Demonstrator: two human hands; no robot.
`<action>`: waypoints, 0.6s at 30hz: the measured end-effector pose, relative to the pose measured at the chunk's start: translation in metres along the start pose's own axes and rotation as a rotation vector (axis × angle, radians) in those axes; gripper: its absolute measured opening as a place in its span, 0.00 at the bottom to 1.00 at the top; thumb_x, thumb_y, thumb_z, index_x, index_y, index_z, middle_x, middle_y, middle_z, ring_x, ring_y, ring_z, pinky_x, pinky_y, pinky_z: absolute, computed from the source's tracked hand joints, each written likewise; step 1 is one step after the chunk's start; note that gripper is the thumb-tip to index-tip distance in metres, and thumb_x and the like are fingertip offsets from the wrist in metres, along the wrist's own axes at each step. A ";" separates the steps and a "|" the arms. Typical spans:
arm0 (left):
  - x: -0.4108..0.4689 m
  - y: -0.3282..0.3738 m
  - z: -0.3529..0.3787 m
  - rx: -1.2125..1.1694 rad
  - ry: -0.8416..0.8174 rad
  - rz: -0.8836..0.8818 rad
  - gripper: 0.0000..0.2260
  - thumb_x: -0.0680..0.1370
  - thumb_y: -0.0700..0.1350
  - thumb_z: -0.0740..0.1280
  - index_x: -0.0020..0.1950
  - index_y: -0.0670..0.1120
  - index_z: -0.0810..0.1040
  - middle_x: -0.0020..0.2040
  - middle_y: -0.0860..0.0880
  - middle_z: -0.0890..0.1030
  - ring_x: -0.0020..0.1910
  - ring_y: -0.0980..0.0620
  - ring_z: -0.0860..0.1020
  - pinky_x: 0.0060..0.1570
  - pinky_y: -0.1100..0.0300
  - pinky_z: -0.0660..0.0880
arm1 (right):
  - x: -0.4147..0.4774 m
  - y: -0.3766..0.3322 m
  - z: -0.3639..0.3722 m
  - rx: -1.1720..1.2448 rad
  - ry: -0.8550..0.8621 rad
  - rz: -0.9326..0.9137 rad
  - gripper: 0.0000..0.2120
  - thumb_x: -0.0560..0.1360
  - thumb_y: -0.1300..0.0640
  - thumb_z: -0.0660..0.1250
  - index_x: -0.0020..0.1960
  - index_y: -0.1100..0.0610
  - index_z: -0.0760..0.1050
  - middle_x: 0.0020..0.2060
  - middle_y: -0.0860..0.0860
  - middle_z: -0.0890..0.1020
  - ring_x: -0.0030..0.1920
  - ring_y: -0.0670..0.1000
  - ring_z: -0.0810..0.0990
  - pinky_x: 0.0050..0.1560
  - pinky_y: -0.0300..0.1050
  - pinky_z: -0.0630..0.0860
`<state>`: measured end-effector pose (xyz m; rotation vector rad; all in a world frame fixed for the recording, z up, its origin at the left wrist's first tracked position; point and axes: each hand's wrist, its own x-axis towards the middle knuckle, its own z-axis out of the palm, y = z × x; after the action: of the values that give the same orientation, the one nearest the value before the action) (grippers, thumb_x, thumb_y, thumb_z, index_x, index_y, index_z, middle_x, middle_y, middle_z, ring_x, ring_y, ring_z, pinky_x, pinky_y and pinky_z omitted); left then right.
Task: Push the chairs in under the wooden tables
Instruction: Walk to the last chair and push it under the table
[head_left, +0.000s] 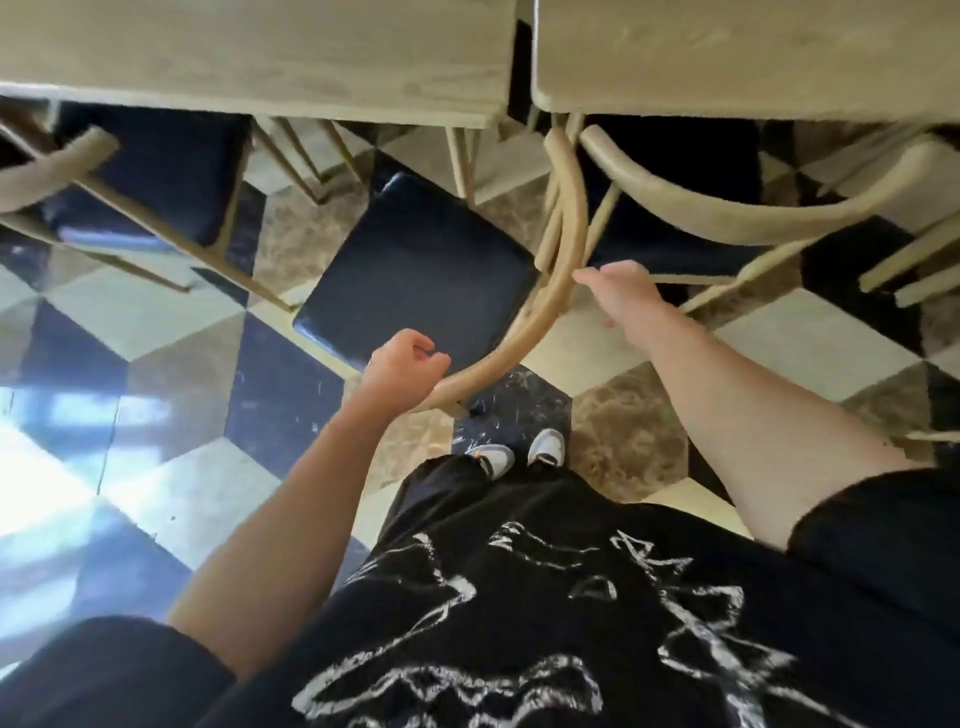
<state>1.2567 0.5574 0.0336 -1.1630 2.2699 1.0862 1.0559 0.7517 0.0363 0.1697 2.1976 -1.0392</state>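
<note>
A chair with a black seat (421, 265) and a curved pale wooden backrest (563, 260) stands turned at an angle in front of the left wooden table (291, 57). Only its far corner lies under the table edge. My left hand (402, 374) is closed around the near end of the backrest. My right hand (618, 293) hovers at the rail's right side, fingers spread, fingertips touching or almost touching the wood. A second wooden table (727, 52) stands at the right.
Another black-seated chair (150, 176) sits partly under the left table, and one with a curved back (727, 208) is under the right table, close to the angled chair. The floor is patterned tile (171, 322). My shoes (519, 454) stand just behind the chair.
</note>
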 end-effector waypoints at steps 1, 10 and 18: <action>-0.005 -0.009 0.003 -0.076 0.097 -0.088 0.14 0.72 0.55 0.65 0.53 0.50 0.79 0.47 0.53 0.80 0.48 0.50 0.78 0.51 0.53 0.75 | 0.005 -0.001 0.000 0.049 -0.012 0.064 0.20 0.74 0.46 0.69 0.59 0.58 0.75 0.48 0.50 0.79 0.45 0.49 0.77 0.43 0.45 0.78; -0.020 -0.028 0.045 -1.408 0.161 -0.847 0.13 0.72 0.52 0.67 0.53 0.48 0.73 0.46 0.47 0.70 0.45 0.49 0.71 0.58 0.51 0.74 | 0.035 -0.017 0.007 0.234 -0.102 0.246 0.31 0.75 0.48 0.71 0.72 0.57 0.65 0.59 0.55 0.78 0.50 0.53 0.80 0.48 0.51 0.81; 0.017 -0.009 0.062 -1.838 0.096 -0.970 0.18 0.73 0.53 0.69 0.57 0.44 0.74 0.56 0.41 0.78 0.54 0.39 0.79 0.61 0.37 0.72 | 0.063 -0.022 0.018 0.282 -0.121 0.314 0.27 0.73 0.47 0.72 0.68 0.55 0.72 0.54 0.55 0.81 0.50 0.54 0.82 0.53 0.52 0.81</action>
<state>1.2525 0.5934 -0.0207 -2.3072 -0.1500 2.4082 1.0092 0.7135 0.0027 0.5459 1.8358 -1.1402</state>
